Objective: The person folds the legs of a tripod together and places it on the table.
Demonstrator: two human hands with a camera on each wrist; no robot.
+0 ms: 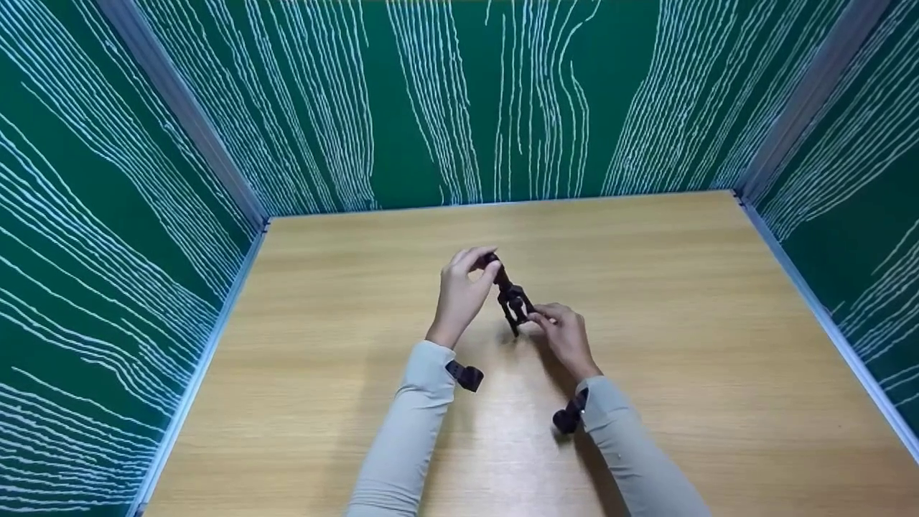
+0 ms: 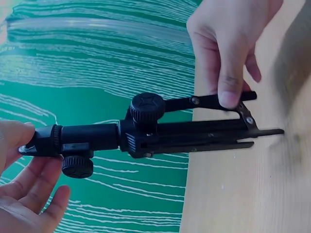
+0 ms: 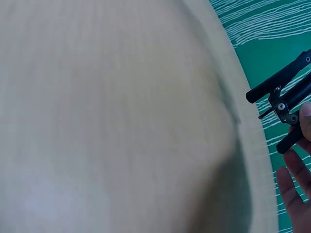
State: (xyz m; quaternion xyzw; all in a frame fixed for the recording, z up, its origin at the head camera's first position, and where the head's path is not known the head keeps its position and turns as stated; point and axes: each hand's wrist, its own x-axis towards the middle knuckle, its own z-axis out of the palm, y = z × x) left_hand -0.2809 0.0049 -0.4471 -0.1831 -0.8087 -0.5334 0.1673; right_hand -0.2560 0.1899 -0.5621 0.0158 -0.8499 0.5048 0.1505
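Observation:
A small black tripod (image 1: 515, 298) is held at a slant above the wooden table, its legs pointing down and only slightly spread. At its top end, my left hand (image 1: 459, 293) holds the head between thumb and fingers. My right hand (image 1: 566, 337) pinches one leg near its foot. Two round knobs, a larger knob (image 2: 147, 108) and a smaller knob (image 2: 77, 166), stick out from the tripod in the left wrist view. Only the leg ends (image 3: 274, 87) and part of the right hand (image 3: 297, 194) appear at the edge of the right wrist view.
Beneath the hands spreads a light wooden table (image 1: 323, 309). Green panels (image 1: 502, 100) with white wavy lines enclose its back and both sides, joined by grey metal posts (image 1: 190, 108). Each wrist wears a strapped black camera (image 1: 470, 378).

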